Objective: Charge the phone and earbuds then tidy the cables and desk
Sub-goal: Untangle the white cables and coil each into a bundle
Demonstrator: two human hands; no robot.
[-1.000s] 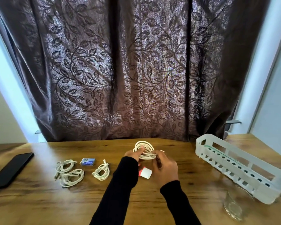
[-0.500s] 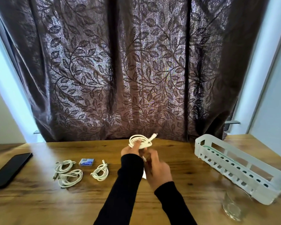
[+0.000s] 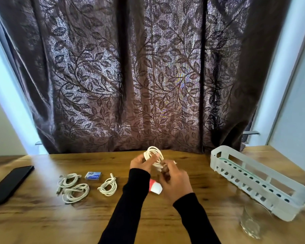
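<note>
Above the middle of the wooden surface [image 3: 42, 224], a coiled white cable [image 3: 153, 156] was held off the wood between both hands. Left hand [image 3: 141, 162]: raised, back toward the camera, fingers closed around the coil's left side. Right hand [image 3: 176, 180]: just below and right of the coil, fingers curled onto its lower strands and its loose end, grip partly blurred. Both forearms in black sleeves [image 3: 130, 205].

Small white and red object [image 3: 155, 187]: lay on the surface under the hands, partly hidden by the wrists; kind not legible.

Containers: white slotted plastic basket [image 3: 264, 180], long and open-topped, set at a slant at the right; interior showed a greenish floor, contents not discernible. Clear drinking glass [image 3: 252, 221] just in front of the basket's near end, upright; contents not discernible.

Left of the hands, on the surface: one small white cable bundle [image 3: 108, 185]; a small blue box [image 3: 93, 175] beside it; a larger pair of white coiled cables [image 3: 72, 188] touching one another. Dark phone [image 3: 9, 184], flat, at the far left edge.

Behind: brown leaf-patterned curtain [image 3: 130, 76].
</note>
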